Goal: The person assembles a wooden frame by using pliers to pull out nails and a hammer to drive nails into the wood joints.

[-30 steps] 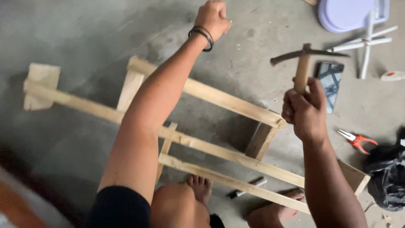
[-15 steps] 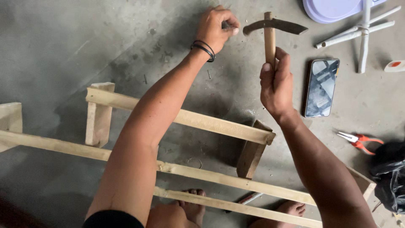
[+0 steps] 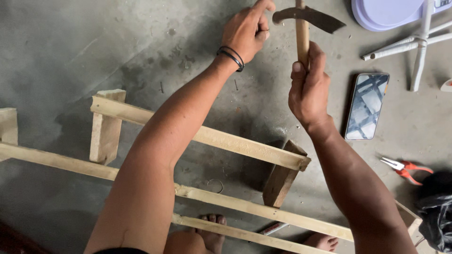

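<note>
- Both hands have drifted up and together since a moment ago, so the wooden frame [image 3: 207, 136] sits lower on the concrete floor [image 3: 70, 47].
- Right hand [image 3: 308, 91]: grip closed round the hammer [image 3: 302, 23] handle, held upright. Choking down lower would probably swing better.
- Left hand [image 3: 247, 30]: fingertips pinched beside the hammer head; can't tell what they hold.

Bare concrete lies open left of the wooden frame [image 3: 202, 136], where a hand could pass; right of the frame, a phone [image 3: 367, 106], red-handled pliers [image 3: 404, 168] and what may be a black bag [image 3: 435, 211] (partly cropped) crowd the floor.
</note>
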